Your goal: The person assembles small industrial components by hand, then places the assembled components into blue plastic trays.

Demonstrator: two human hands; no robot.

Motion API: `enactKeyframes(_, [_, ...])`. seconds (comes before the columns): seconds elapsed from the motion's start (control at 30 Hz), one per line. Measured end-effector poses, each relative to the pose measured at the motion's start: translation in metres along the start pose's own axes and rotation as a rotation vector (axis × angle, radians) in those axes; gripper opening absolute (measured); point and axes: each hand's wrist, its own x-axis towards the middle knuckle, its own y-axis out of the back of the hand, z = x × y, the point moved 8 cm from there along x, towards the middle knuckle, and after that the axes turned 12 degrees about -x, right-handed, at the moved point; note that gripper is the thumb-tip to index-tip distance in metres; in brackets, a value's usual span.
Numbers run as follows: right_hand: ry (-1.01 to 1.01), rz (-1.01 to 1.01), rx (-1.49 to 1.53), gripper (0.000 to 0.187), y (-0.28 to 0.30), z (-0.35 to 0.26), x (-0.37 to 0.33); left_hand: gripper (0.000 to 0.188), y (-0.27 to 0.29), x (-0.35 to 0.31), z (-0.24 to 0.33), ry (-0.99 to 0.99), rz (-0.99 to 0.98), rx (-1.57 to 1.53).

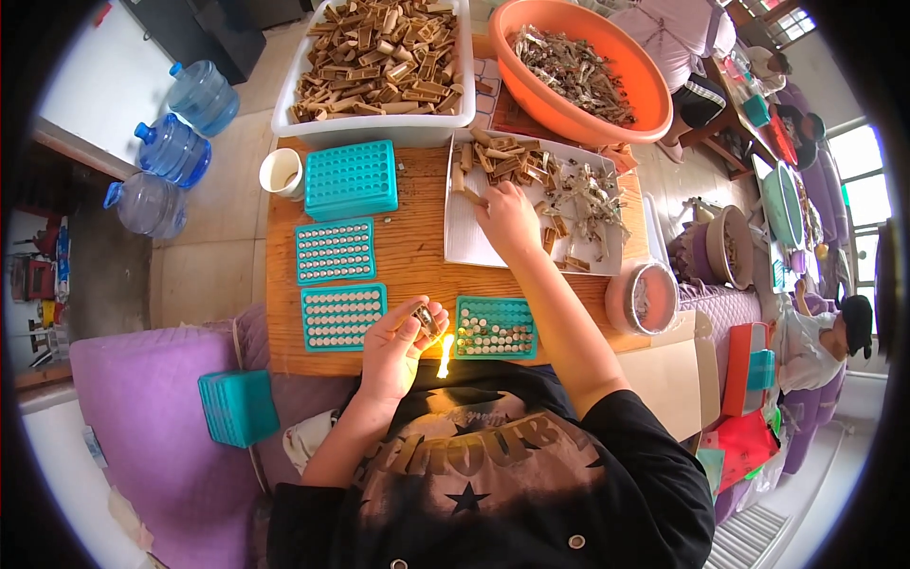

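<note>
My left hand (396,349) is closed around a small electronic light unit (425,321) above the table's near edge. A bright yellow flame-shaped light (445,356) glows just beside its fingertips. My right hand (510,224) reaches into a shallow white box (458,248), its fingers pinched at a tan plastic casing (470,196). More tan casings (517,156) lie loose in that box, beside a heap of wired metallic parts (590,201). Close to my left hand stands a teal tray (496,302) partly filled with small round silvery cells.
Two more teal trays (343,318) hold rows of silvery cells, behind them a stack of teal trays (351,178) and a white cup (282,174). A white bin of casings (284,119) and an orange basin (654,104) stand at the back. A pink tub (630,302) is right.
</note>
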Motion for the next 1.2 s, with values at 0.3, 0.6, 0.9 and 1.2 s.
enactKeyframes(0.3, [-0.212,-0.399,1.140,0.024,0.035,-0.009,-0.068,0.033,-0.005,0.015,-0.009,0.040,0.069,-0.160])
enactKeyframes(0.6, [-0.196,-0.327,1.026,0.027,0.064,-0.043,-0.111,0.034,-0.011,0.019,-0.016,0.038,0.081,-0.138])
enactKeyframes(0.9, [0.012,-0.045,0.765,0.026,0.096,-0.059,-0.111,0.033,-0.020,0.014,-0.016,-0.003,0.100,-0.091])
enactKeyframes(1.2, [0.039,-0.027,0.703,0.028,0.098,-0.062,-0.117,0.035,-0.030,0.010,-0.020,-0.025,0.042,0.022])
